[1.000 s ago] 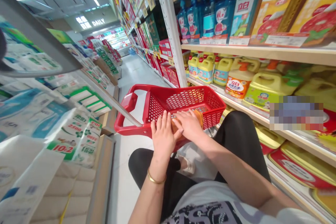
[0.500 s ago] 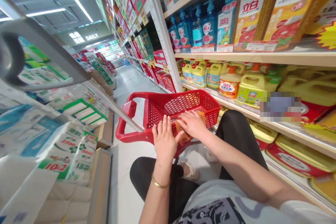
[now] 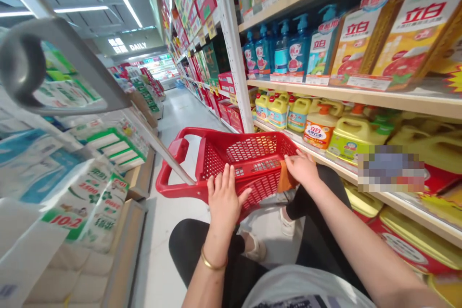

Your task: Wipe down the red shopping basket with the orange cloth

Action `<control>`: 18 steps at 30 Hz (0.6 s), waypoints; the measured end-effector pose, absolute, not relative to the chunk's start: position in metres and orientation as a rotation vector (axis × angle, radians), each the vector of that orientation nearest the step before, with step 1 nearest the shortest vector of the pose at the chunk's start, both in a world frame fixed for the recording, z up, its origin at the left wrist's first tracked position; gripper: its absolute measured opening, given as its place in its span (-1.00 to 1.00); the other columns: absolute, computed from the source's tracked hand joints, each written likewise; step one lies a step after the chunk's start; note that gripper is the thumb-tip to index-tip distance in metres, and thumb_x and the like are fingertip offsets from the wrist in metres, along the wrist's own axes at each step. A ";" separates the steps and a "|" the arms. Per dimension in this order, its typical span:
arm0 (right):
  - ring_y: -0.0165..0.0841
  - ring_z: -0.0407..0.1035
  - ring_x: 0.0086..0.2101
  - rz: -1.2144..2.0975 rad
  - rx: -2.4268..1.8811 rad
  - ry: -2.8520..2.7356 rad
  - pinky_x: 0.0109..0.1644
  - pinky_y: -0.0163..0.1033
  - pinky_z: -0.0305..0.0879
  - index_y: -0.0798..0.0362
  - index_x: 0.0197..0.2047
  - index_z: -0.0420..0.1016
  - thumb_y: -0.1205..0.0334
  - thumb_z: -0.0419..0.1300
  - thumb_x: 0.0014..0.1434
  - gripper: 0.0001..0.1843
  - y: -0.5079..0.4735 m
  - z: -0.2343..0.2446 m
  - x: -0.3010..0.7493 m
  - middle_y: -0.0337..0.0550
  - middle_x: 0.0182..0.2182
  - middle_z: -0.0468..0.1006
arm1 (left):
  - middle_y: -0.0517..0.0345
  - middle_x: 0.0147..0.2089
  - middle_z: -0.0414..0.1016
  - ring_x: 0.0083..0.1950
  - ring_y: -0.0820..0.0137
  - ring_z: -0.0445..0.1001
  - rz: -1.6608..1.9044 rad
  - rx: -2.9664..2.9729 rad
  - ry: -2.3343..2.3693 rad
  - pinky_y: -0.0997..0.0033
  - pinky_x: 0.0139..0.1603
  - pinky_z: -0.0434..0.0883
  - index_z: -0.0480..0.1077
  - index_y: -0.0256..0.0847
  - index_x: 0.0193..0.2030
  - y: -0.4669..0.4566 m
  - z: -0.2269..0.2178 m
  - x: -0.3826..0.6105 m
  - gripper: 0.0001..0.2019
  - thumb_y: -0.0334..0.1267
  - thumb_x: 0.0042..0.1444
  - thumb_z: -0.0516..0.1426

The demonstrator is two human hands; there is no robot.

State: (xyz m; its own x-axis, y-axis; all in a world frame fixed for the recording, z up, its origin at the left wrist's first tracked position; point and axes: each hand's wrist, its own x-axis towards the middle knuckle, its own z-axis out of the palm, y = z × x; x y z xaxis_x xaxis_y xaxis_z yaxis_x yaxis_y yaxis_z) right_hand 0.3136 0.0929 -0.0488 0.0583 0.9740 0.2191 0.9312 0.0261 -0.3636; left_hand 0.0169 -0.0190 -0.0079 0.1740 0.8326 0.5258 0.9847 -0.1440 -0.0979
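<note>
Head view: supermarket aisle, looking down over the person's knees.
Left hand (image 3: 225, 199): open, fingers spread, palm down on the near rim of the basket; holds nothing that shows.
Right hand (image 3: 302, 169): fingers bent over the basket's right rim, just beside the packet; cannot tell whether it grips.
Red basket (image 3: 231, 134): plastic mesh, tilted, its handle (image 3: 176, 154) pointing left, above the black trousers (image 3: 317, 202).
Orange packet (image 3: 287, 176): against the inside of the basket's right wall, at the rim; too hidden to tell what it is.
Right shelves: blue dish-soap bottles (image 3: 288, 53) above yellow jugs (image 3: 277, 110).
Left shelves: tissue packs (image 3: 101, 192) in plastic wrap.
Left wrist: gold bangle (image 3: 212, 261).
</note>
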 end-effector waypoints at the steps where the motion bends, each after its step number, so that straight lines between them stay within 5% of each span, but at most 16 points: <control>1: 0.01 0.30 0.40 0.137 -1.935 -1.897 0.55 0.27 -0.11 0.07 0.01 0.77 0.02 -0.16 0.55 -0.35 0.091 -0.047 0.304 0.08 0.14 0.70 | -0.10 0.62 0.16 0.43 -0.08 0.39 -0.488 -2.047 -1.708 -0.23 0.55 0.12 0.10 -0.22 0.63 -0.019 -0.008 0.017 -0.17 0.25 0.41 0.07; 6: -0.10 0.34 0.38 0.149 -1.755 -1.989 0.59 0.10 -0.18 0.03 0.04 0.75 -0.02 -0.08 0.57 -0.42 0.067 -0.038 0.226 -0.02 0.11 0.73 | -0.12 0.62 0.18 0.38 -0.10 0.41 -0.446 -2.051 -1.705 -0.25 0.53 0.13 0.09 -0.22 0.64 -0.016 -0.008 0.014 -0.19 0.25 0.43 0.03; 13: -0.14 0.54 0.13 0.149 -1.337 -2.031 0.52 0.10 0.00 0.04 0.06 0.68 -0.01 0.00 0.58 -0.53 0.046 -0.031 0.176 -0.01 0.06 0.74 | -0.18 0.62 0.17 0.38 -0.11 0.39 -0.359 -2.072 -1.656 -0.28 0.50 0.13 0.02 -0.25 0.66 -0.015 -0.009 0.010 -0.16 0.27 0.44 -0.03; 18: -0.12 0.41 0.30 0.148 -1.270 -2.110 0.51 0.06 0.09 0.01 0.26 0.61 -0.09 0.01 0.57 -0.49 0.052 -0.038 0.203 -0.03 0.23 0.65 | -0.14 0.62 0.18 0.38 -0.11 0.38 -0.364 -2.069 -1.671 -0.26 0.51 0.13 0.07 -0.27 0.64 -0.017 -0.008 0.013 -0.14 0.30 0.43 -0.04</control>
